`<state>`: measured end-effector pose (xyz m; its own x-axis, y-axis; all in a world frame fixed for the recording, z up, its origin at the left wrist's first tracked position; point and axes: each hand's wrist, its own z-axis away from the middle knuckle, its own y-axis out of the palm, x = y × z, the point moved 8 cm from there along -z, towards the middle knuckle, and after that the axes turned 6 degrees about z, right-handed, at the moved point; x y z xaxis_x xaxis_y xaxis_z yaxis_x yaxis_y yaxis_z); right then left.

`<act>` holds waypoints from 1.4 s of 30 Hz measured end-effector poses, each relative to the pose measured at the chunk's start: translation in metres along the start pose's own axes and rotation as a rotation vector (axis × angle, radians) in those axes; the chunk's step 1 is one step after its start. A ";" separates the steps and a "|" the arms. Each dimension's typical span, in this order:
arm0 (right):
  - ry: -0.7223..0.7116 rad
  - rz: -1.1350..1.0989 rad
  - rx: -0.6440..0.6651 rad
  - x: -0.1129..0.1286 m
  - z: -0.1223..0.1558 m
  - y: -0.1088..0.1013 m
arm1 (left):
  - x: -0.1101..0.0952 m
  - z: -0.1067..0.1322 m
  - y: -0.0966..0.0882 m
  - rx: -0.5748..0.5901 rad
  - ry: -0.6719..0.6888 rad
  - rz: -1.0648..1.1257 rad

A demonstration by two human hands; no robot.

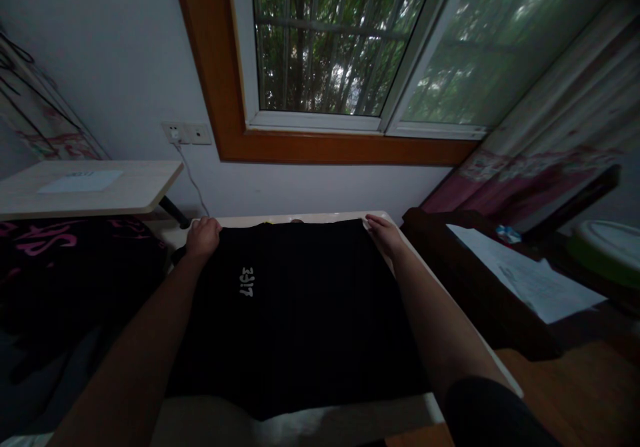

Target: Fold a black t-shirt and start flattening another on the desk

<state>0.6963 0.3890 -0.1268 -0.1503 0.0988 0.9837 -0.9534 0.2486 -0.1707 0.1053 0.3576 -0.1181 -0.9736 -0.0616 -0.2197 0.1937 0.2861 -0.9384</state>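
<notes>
A black garment (310,313) with pale lettering on its left part lies spread over a light-coloured table (300,427). Its near edge hangs uneven close to the table's front. My left hand (204,237) is closed on the far left corner of the cloth, the fingers wrapped round the fabric. At the far right corner, my right hand (384,232) pinches the edge between thumb and fingers. Between the two hands the far edge runs nearly straight. What kind of garment it is cannot be told.
Left stands a small raised tabletop (145,190) with a paper on it, above dark clothing with pink print (45,247). A dark wooden stand (480,287) holding papers (530,277) is on the right. Behind are a window (345,53), a socket with a cable (177,133) and a curtain (540,113).
</notes>
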 end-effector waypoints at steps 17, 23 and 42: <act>-0.036 0.564 -0.029 -0.010 0.056 -0.034 | -0.021 0.052 -0.022 -0.138 -0.010 0.064; -0.068 0.821 -0.062 -0.012 0.083 -0.032 | -0.049 0.098 -0.024 -0.077 0.205 0.026; -0.102 0.841 -0.094 -0.011 0.120 -0.055 | -0.020 0.127 -0.001 0.146 0.149 -0.037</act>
<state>0.7193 0.2590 -0.1212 -0.8256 0.2004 0.5274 -0.4894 0.2108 -0.8462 0.1396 0.2375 -0.1469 -0.9853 0.0758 -0.1531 0.1628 0.1439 -0.9761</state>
